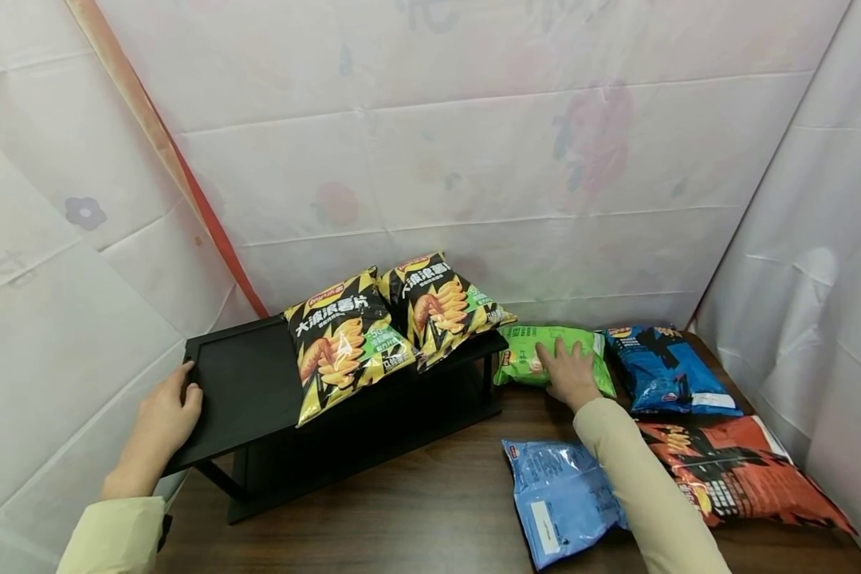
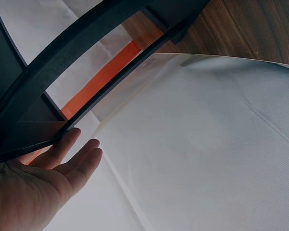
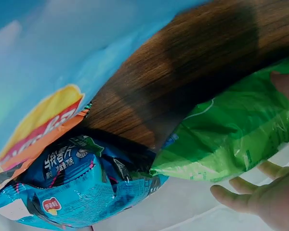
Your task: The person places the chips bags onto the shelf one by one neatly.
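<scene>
My left hand [image 1: 168, 414] holds the left end of a black two-tier rack [image 1: 240, 375], thumb over its top. In the left wrist view, several fingers [image 2: 82, 166] show beneath the rack's edge. My right hand [image 1: 572, 375] lies over a green chip bag [image 1: 527, 351], right of the rack. Its fingers are spread, and in the right wrist view the thumb [image 3: 286, 86] and the fingers [image 3: 236, 192] stand on opposite sides of this bag. Two black-and-yellow chip bags, a left one [image 1: 347, 351] and a right one [image 1: 441, 307], lean side by side on the rack's top.
A dark blue chip bag [image 1: 663, 371] lies right of the green one. Nearer, a red bag [image 1: 753, 470] and a light blue bag [image 1: 560, 494] lie on the brown wooden table [image 1: 373, 510]. White printed cloth [image 1: 430, 159] hangs behind and at both sides.
</scene>
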`<act>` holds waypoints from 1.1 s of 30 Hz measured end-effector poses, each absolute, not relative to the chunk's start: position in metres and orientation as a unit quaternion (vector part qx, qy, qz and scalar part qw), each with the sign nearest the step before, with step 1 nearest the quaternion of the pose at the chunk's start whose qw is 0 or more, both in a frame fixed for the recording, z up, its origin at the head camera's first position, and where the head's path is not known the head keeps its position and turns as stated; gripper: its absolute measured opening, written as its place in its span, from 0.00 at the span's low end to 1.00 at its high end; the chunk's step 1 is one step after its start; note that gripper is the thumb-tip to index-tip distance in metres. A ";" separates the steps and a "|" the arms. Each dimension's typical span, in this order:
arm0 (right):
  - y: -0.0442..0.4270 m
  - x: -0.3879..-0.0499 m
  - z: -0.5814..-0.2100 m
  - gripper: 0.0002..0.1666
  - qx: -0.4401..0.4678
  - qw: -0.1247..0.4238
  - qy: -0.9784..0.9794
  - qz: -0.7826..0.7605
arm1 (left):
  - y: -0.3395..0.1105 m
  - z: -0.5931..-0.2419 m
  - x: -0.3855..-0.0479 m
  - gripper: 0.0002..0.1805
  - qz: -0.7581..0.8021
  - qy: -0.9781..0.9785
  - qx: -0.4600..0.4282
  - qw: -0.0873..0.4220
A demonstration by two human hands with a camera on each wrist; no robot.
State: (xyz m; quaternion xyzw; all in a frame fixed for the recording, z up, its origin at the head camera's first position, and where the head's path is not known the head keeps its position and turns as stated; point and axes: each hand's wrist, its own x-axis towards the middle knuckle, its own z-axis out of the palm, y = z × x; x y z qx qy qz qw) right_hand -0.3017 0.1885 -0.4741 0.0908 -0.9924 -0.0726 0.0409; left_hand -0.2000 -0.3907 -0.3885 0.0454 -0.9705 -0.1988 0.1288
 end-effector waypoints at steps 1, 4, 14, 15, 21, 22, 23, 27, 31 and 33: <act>0.188 -0.302 -0.475 0.50 0.089 0.039 -0.992 -0.075 | -0.390 -0.389 -0.200 0.29 -0.198 -0.971 0.046 0.128; 0.188 -0.302 -0.479 0.52 0.084 0.041 -0.992 -0.083 | -0.390 -0.389 -0.200 0.29 -0.198 -0.971 0.046 0.128; 0.189 -0.300 -0.481 0.46 0.098 0.077 -0.985 -0.115 | -0.389 -0.390 -0.201 0.29 -0.203 -0.969 0.049 0.129; 0.189 -0.300 -0.480 0.46 0.102 0.080 -0.985 -0.116 | -0.389 -0.390 -0.202 0.28 -0.203 -0.969 0.050 0.130; 0.191 -0.300 -0.474 0.44 0.114 0.081 -0.986 -0.092 | -0.389 -0.390 -0.202 0.29 -0.203 -0.969 0.051 0.132; 0.191 -0.300 -0.473 0.43 0.113 0.079 -0.987 -0.084 | -0.389 -0.390 -0.202 0.29 -0.204 -0.969 0.051 0.132; 0.191 -0.301 -0.472 0.43 0.113 0.077 -0.987 -0.079 | -0.389 -0.390 -0.201 0.29 -0.204 -0.969 0.051 0.131; 0.191 -0.300 -0.468 0.40 0.112 0.069 -0.989 -0.067 | -0.390 -0.389 -0.201 0.29 -0.207 -0.968 0.049 0.133; 0.191 -0.302 -0.465 0.37 0.111 0.063 -0.990 -0.054 | -0.390 -0.389 -0.201 0.28 -0.205 -0.968 0.047 0.136; 0.191 -0.302 -0.464 0.36 0.110 0.059 -0.991 -0.048 | -0.390 -0.390 -0.201 0.28 -0.204 -0.968 0.047 0.136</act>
